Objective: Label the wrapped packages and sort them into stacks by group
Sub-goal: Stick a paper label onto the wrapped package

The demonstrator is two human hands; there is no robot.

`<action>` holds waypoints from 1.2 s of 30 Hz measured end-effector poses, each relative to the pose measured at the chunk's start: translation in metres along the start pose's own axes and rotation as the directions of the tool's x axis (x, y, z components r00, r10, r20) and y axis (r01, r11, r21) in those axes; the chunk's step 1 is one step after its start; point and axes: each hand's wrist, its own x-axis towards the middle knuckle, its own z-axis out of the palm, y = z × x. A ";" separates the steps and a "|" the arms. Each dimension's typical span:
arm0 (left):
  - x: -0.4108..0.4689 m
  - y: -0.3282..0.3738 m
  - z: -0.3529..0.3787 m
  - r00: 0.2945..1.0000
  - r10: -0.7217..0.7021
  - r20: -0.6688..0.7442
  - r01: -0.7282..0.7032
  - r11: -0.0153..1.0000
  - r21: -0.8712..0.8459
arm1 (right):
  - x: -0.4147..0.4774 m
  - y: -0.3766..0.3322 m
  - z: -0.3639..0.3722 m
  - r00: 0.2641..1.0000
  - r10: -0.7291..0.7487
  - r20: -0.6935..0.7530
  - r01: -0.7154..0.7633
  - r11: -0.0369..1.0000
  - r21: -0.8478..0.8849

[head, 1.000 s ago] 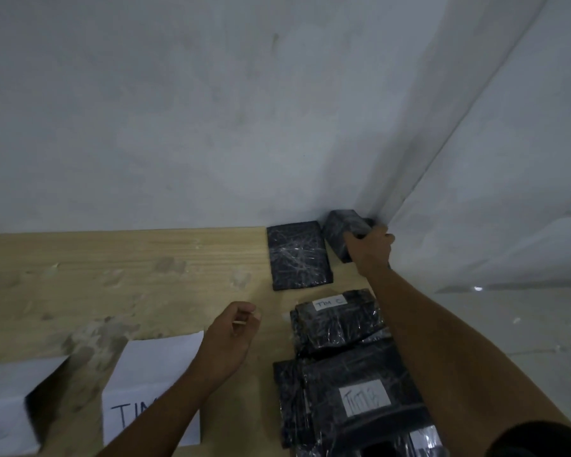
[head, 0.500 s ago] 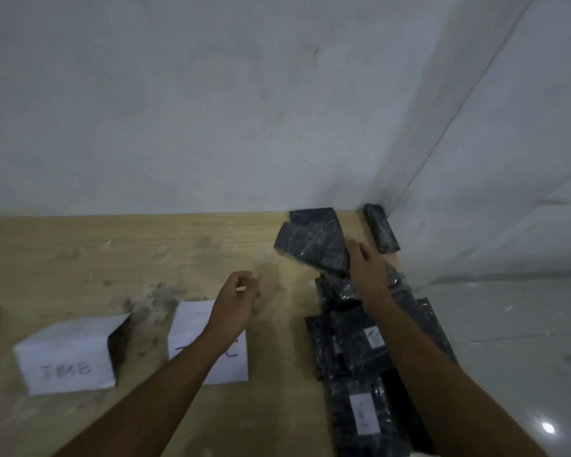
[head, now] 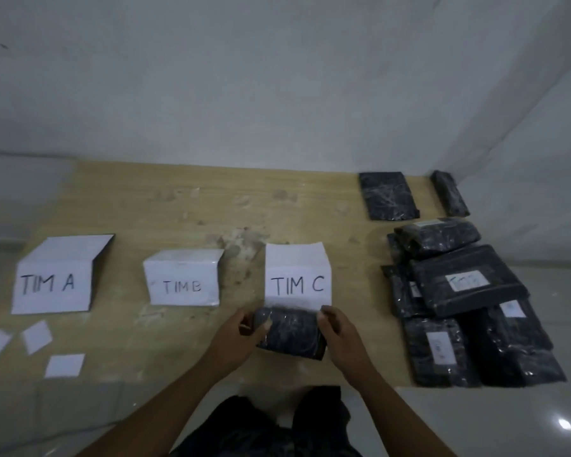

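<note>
Now you are holding the wrapped package (head: 290,331) at the lower centre, just below the TIM C sign (head: 298,275), left hand (head: 241,338) and right hand (head: 342,331) clamping its ends; probably light, slippery film.

Looking like a makeshift sorting station in a bare room: a wooden board (head: 195,209) is lying among glossy floor tiles (head: 475,423) against white walls (head: 244,77), folded paper signs (head: 51,282) are standing mid-frame, and black wrapped packages (head: 435,285) are piling up at right.
</note>
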 end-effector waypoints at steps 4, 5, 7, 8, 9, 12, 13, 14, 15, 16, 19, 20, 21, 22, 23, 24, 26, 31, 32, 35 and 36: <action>-0.016 -0.040 -0.017 0.999 -0.042 0.004 0.041 0.997 0.062 | -0.015 0.010 0.044 0.998 -0.004 0.070 0.005 1.000 -0.014; -0.019 -0.048 -0.022 0.999 -0.047 0.011 0.046 0.996 0.072 | -0.017 0.011 0.053 0.997 0.008 0.079 -0.006 1.000 -0.017; -0.024 -0.056 -0.028 0.998 -0.057 0.029 0.056 0.997 0.048 | -0.023 0.011 0.065 0.996 0.025 0.081 -0.025 1.000 -0.011; -0.026 -0.057 -0.028 0.998 -0.058 0.030 0.057 0.998 0.028 | -0.024 0.012 0.067 0.997 0.030 0.068 -0.029 1.000 -0.010; -0.028 -0.060 -0.029 0.998 -0.059 0.028 0.059 0.998 0.009 | -0.025 0.014 0.071 0.998 0.035 0.058 -0.034 0.999 -0.011; -0.032 -0.064 -0.029 0.997 -0.066 0.028 0.067 0.997 -0.024 | -0.030 0.012 0.076 0.998 0.045 0.039 -0.045 0.999 -0.004; -0.033 -0.066 -0.029 0.997 -0.072 0.029 0.073 0.997 -0.035 | -0.032 0.012 0.077 0.999 0.034 0.026 -0.034 0.999 -0.010; -0.033 -0.069 -0.029 0.996 -0.077 0.035 0.079 0.996 -0.037 | -0.033 0.010 0.078 1.000 0.015 0.008 -0.015 0.999 -0.029; -0.032 -0.073 -0.030 0.997 -0.075 0.037 0.076 0.996 -0.037 | -0.034 0.008 0.078 1.000 -0.011 -0.017 0.010 0.998 -0.055; -0.031 -0.076 -0.031 0.997 -0.074 0.030 0.076 0.996 -0.045 | -0.035 0.004 0.079 0.998 -0.050 -0.049 0.045 0.995 -0.090; -0.029 -0.079 -0.036 0.996 -0.093 -0.002 0.093 0.992 -0.085 | -0.035 -0.008 0.084 0.975 -0.187 -0.124 0.168 0.975 -0.149; -0.029 -0.080 -0.038 0.994 -0.107 -0.013 0.105 0.989 -0.108 | -0.033 -0.012 0.089 0.963 -0.239 -0.121 0.216 0.960 -0.176; -0.028 -0.079 -0.041 0.993 -0.114 -0.023 0.110 0.985 -0.134 | -0.031 -0.016 0.093 0.951 -0.288 -0.110 0.262 0.943 -0.204; -0.028 -0.080 -0.045 0.992 -0.119 -0.042 0.111 0.981 -0.161 | -0.028 -0.020 0.099 0.942 -0.324 -0.091 0.295 0.925 -0.238; -0.027 -0.079 -0.048 0.991 -0.120 -0.055 0.108 0.978 -0.179 | -0.026 -0.022 0.104 0.934 -0.349 -0.071 0.321 0.911 -0.260; -0.026 -0.079 -0.052 0.990 -0.124 -0.071 0.108 0.975 -0.196 | -0.024 -0.027 0.110 0.926 -0.375 -0.048 0.347 0.894 -0.283; -0.026 -0.083 -0.063 0.985 -0.118 -0.128 0.093 0.978 -0.189 | -0.019 -0.037 0.125 0.905 -0.425 0.022 0.410 0.856 -0.314; -0.040 -0.105 -0.098 0.953 -0.128 -0.275 0.073 0.977 -0.200 | -0.013 -0.055 0.176 0.864 -0.439 0.245 0.503 0.775 -0.382; -0.047 -0.114 -0.110 0.932 -0.154 -0.329 0.084 0.972 -0.218 | -0.013 -0.060 0.193 0.837 -0.444 0.319 0.544 0.736 -0.404; -0.060 -0.132 -0.135 0.861 -0.221 -0.458 0.115 0.962 -0.248 | -0.015 -0.074 0.231 0.733 -0.386 0.560 0.650 0.639 -0.411; -0.064 -0.137 -0.143 0.836 -0.241 -0.492 0.123 0.958 -0.261 | -0.015 -0.079 0.244 0.682 -0.358 0.638 0.693 0.595 -0.407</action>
